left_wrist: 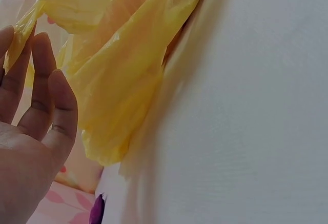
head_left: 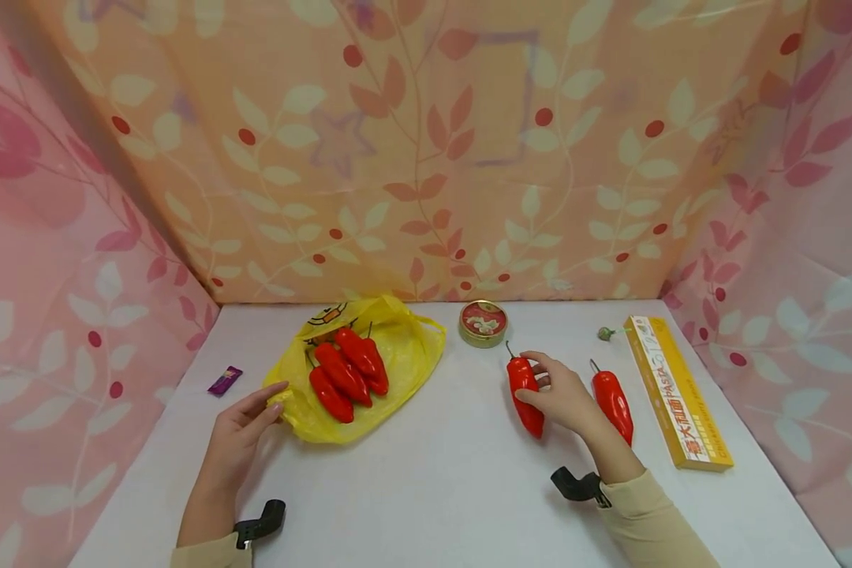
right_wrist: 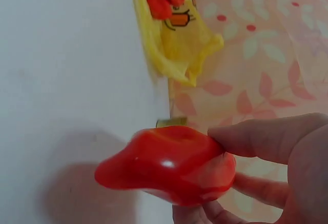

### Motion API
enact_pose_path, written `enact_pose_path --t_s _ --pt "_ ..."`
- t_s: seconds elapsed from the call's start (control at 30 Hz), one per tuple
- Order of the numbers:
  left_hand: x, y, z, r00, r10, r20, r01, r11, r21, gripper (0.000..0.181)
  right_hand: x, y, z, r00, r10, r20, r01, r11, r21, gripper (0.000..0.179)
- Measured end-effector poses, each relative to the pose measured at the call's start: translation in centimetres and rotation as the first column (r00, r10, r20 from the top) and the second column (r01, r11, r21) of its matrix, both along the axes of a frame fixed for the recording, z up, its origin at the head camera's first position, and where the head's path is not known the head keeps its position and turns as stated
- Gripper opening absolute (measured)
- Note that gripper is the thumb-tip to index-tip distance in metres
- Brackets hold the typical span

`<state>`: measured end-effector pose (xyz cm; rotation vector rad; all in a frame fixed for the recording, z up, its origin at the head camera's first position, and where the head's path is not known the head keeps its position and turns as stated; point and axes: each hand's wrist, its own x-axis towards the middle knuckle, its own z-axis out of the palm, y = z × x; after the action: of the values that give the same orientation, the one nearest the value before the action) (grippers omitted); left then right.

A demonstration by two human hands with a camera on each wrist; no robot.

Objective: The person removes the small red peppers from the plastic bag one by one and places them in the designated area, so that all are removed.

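Note:
My right hand (head_left: 555, 392) holds a red chili pepper (head_left: 522, 394) between thumb and fingers, its stem pointing away from me. In the right wrist view the pepper (right_wrist: 169, 165) hangs over the table with its shadow below. A yellow plastic bag (head_left: 405, 371) lies spread at the left with several red peppers (head_left: 342, 367) on it. My left hand (head_left: 241, 430) pinches the bag's near left edge; the left wrist view has the lifted yellow film (left_wrist: 123, 80) at the fingertips. Another red pepper (head_left: 613, 404) lies to the right, partly behind my right forearm.
A round red and gold tin (head_left: 483, 323) stands at the back middle. On the right lie a yellow pasta box (head_left: 678, 394) and a small green round thing with a stem (head_left: 606, 334). A small purple packet (head_left: 225, 380) lies far left. Patterned curtains enclose the white table (head_left: 426, 497).

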<state>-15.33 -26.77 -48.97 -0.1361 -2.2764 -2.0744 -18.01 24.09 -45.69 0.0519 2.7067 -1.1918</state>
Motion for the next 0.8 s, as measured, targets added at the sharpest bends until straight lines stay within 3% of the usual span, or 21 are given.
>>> enact_pose_path --t_s 0.17,0.37,0.8 --pt "-0.2 0.2 0.1 0.999 -0.017 -0.031 0.017 1.000 0.012 0.042 1.1 2.1 0.0 0.998 -0.049 -0.025 0.051 0.995 0.080 0.072" --pt "0.0 0.2 0.2 1.000 0.001 -0.013 -0.001 1.000 0.011 0.043 2.5 4.0 -0.4 0.993 -0.104 -0.059 0.114 0.974 0.198 0.070" --pt "0.3 0.2 0.3 1.000 0.023 0.001 -0.023 1.000 -0.010 0.043 3.3 5.9 -1.2 0.987 -0.118 -0.106 0.145 0.943 0.299 0.066"
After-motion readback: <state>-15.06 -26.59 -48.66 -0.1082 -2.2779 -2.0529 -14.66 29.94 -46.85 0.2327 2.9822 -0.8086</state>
